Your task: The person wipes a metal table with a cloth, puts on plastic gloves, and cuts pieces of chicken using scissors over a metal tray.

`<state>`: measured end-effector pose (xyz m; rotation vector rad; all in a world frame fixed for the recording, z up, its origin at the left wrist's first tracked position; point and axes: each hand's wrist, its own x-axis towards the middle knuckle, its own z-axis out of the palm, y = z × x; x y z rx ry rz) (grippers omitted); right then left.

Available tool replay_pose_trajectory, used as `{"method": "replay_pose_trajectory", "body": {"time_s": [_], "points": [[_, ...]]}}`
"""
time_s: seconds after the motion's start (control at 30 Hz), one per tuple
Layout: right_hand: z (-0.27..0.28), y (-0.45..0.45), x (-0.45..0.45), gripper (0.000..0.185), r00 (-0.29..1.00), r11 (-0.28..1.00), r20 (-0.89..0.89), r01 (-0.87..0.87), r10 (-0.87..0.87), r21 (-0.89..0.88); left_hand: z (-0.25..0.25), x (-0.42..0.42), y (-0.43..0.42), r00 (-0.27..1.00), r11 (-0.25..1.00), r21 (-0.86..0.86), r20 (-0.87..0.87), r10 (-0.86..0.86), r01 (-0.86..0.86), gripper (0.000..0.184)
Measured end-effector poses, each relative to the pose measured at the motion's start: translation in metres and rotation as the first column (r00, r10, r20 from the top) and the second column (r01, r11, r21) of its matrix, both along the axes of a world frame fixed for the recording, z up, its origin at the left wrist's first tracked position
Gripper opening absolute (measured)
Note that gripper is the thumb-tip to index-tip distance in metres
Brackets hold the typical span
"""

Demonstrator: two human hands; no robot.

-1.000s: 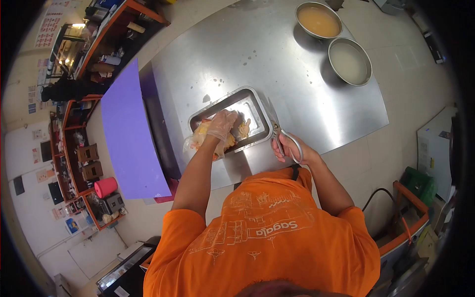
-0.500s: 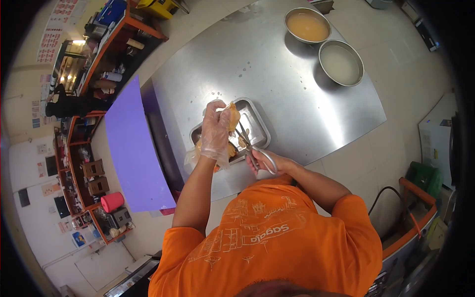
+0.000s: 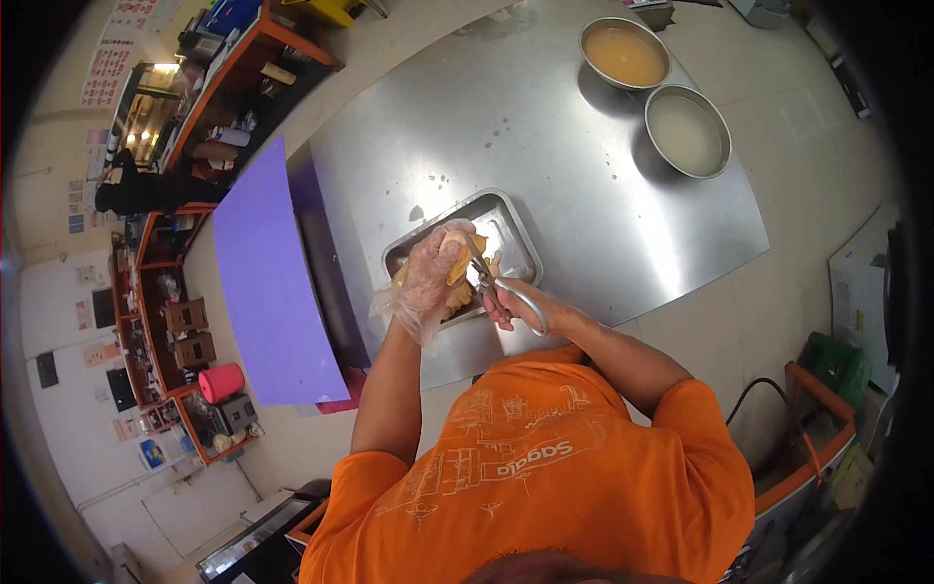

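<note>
My left hand (image 3: pixel 426 279), in a clear plastic glove, is closed around a yellowish piece of meat (image 3: pixel 466 270) that looks like chicken, low over a metal tray (image 3: pixel 526 236). My right hand (image 3: pixel 499 306) is bare and grips a pair of metal scissors (image 3: pixel 485 275) by the handles. The scissor blades point up at the meat beside my left fingers; whether they are closed through it I cannot make out. More yellow pieces (image 3: pixel 453 306) lie in the tray, partly covered by my left hand.
Two round metal bowls stand at the table's far right, one with orange liquid (image 3: pixel 626 56) and one with cloudy pale liquid (image 3: pixel 687 135). A purple board (image 3: pixel 272 282) lies along the left side. Water drops dot the steel table (image 3: pixel 574 195). Shelves (image 3: pixel 165 321) stand farther left.
My left hand has come down toward the tray with the piece of meat. My right hand with the scissors stays close beside it. The whole view has shifted slightly.
</note>
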<state>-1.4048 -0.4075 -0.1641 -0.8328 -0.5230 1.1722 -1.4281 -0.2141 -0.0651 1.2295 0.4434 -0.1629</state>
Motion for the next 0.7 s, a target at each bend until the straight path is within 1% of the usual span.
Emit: {"method": "replay_pose_trajectory", "body": {"time_s": [0.07, 0.17, 0.27, 0.37, 0.47, 0.57, 0.67, 0.7], "points": [[0.006, -0.002, 0.002, 0.063, 1.0, 1.0, -0.004, 0.006, -0.006, 0.003, 0.006, 0.0, -0.002, 1.0, 1.0, -0.018, 0.019, -0.024, 0.024, 0.046], [0.011, -0.006, 0.006, 0.058, 0.999, 0.999, -0.025, -0.044, 0.045, 0.026, 0.006, 0.0, 0.0, 0.998, 0.999, -0.009, 0.034, -0.044, 0.044, 0.049], [0.002, -0.011, 0.008, 0.053, 0.988, 0.988, 0.052, -0.144, 0.146, -0.047, 0.001, 0.001, 0.008, 0.995, 0.994, -0.066, 0.054, -0.08, 0.084, 0.05], [0.004, -0.01, 0.005, 0.049, 0.991, 0.997, 0.114, -0.064, 0.068, -0.042, 0.002, 0.0, 0.01, 0.994, 0.994, -0.027, 0.023, -0.104, 0.105, 0.049], [0.008, -0.001, 0.007, 0.051, 0.996, 0.996, 0.055, 0.075, -0.077, 0.04, 0.008, 0.0, 0.003, 0.99, 0.989, 0.038, -0.011, -0.14, 0.14, 0.047], [0.012, 0.001, 0.011, 0.052, 0.994, 0.994, 0.042, 0.101, -0.102, 0.035, 0.001, -0.002, 0.001, 0.993, 0.992, -0.055, -0.026, -0.113, 0.111, 0.048], [0.016, -0.015, 0.027, 0.052, 0.983, 0.989, 0.148, -0.09, 0.108, -0.12, 0.008, -0.002, 0.003, 0.993, 0.993, -0.018, -0.006, -0.116, 0.116, 0.048], [0.019, -0.018, 0.028, 0.052, 0.979, 0.985, 0.159, -0.103, 0.125, -0.137, 0.011, -0.002, 0.004, 0.991, 0.992, -0.034, -0.041, -0.124, 0.122, 0.048]]}}
